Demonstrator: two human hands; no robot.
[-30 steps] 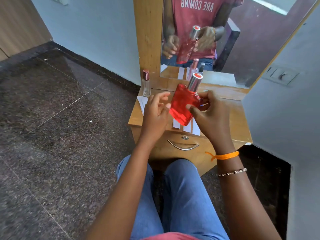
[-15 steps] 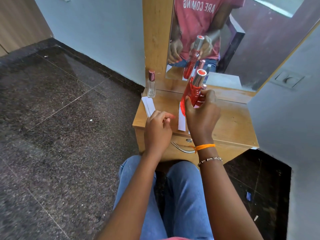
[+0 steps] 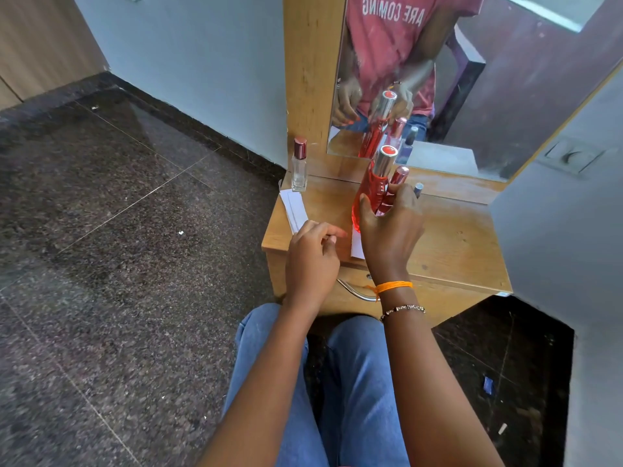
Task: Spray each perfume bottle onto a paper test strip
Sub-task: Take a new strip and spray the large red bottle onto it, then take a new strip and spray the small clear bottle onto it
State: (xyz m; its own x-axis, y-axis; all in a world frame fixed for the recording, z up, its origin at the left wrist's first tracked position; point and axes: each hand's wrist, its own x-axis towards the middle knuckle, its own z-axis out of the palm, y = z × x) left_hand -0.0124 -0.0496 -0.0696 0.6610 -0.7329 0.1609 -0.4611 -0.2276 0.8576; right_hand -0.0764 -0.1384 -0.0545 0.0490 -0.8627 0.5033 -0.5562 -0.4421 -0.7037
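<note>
My right hand (image 3: 391, 227) grips a red perfume bottle (image 3: 369, 188) with a silver cap, upright, low over the small wooden dressing table (image 3: 451, 244). A white paper strip (image 3: 356, 246) lies under the bottle, partly hidden by my hand. My left hand (image 3: 312, 256) hovers over the table's front left edge with fingers loosely curled, holding nothing. More paper strips (image 3: 294, 208) lie at the table's left. A clear bottle (image 3: 299, 165) with a dark red cap stands at the back left. A pink-capped bottle (image 3: 399, 175) and a blue-capped one (image 3: 418, 189) stand behind my right hand.
A mirror (image 3: 472, 79) rises behind the table and reflects the bottles and my hands. The drawer handle (image 3: 354, 291) sits below the table's front edge. My knees in blue jeans (image 3: 350, 382) are in front of it. Walls close in on the right.
The red bottle has turned upright and dropped toward the table with my right hand. My left hand let go of it and sank to the front edge.
</note>
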